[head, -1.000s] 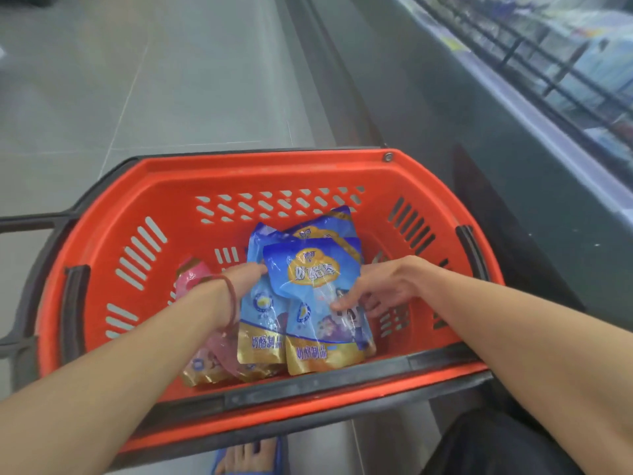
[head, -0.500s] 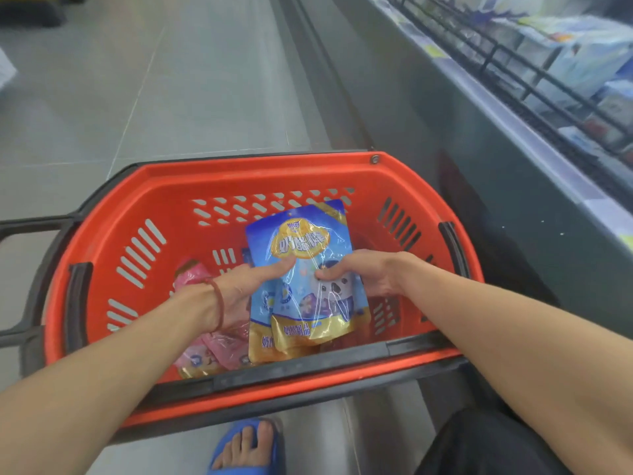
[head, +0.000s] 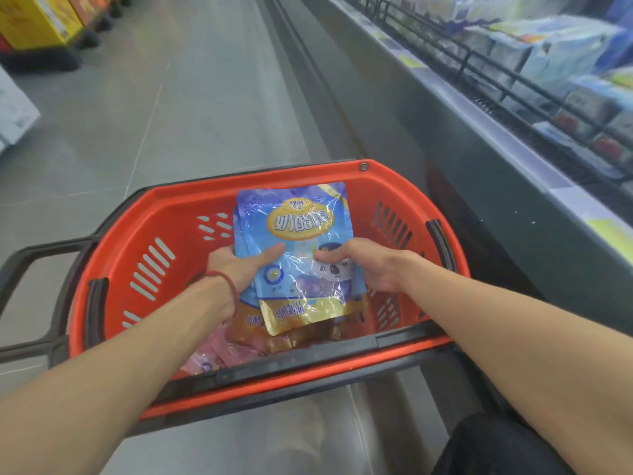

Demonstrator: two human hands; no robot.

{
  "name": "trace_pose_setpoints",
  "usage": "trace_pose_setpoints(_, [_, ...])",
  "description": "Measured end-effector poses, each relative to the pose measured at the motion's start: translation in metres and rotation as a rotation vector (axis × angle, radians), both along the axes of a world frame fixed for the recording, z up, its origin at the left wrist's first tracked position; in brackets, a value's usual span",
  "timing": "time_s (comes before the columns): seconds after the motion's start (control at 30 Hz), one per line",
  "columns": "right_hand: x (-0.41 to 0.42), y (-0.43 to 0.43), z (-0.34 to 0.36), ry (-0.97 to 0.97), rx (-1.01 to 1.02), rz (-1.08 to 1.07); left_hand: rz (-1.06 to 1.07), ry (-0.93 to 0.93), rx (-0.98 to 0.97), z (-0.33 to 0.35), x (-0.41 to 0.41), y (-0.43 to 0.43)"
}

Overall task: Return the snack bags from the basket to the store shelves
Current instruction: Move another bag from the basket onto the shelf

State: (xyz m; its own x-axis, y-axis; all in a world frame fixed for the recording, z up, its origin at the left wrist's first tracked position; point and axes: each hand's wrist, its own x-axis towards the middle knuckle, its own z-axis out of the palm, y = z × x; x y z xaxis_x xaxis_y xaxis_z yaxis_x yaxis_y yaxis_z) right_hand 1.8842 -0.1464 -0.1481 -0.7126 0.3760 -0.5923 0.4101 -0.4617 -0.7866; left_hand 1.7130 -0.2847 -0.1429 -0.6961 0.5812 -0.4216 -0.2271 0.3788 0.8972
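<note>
Blue-and-gold snack bags [head: 301, 241], glossy, crinkled, koala-printed

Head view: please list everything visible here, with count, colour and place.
blue snack bags: at least two, blue and gold, stacked, held over the basket
pink snack bags: number unclear, pink, on the basket floor, near-left
basket: one, red with black trim, centre
black handle: one, black, left of the basket
chiller shelf: one, grey, along the right
packaged goods: several, blue-white, blurred, on the chiller shelf
yellow boxes: count unclear, yellow, top left
floor: grey tiles
red wrist cord: one, on the left wrist
left hand: grips the blue bags' left side
right hand: grips their right side
</note>
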Motion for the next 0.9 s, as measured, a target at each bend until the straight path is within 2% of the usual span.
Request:
trace_pose_setpoints(0.23, [0.005, 0.010, 0.018, 0.061, 0.208, -0.252, 0.012, 0.089, 0.095, 0.008, -0.013, 0.021])
trace_pose_setpoints(0.6, [0.011, 0.015, 0.112, 0.281, 0.496, -0.652, 0.021, 0.259, 0.274, 0.101, -0.010, 0.083])
trace_pose_setpoints(0.77, [0.029, 0.011, 0.150, 0.285, 0.530, -0.767, -0.040, 0.249, 0.358, 0.136, 0.007, 0.106])
trace_pose_setpoints(0.9, [0.055, 0.002, 0.182, 0.304, 0.592, -0.875, -0.150, 0.274, 0.497, 0.168, 0.031, 0.129])
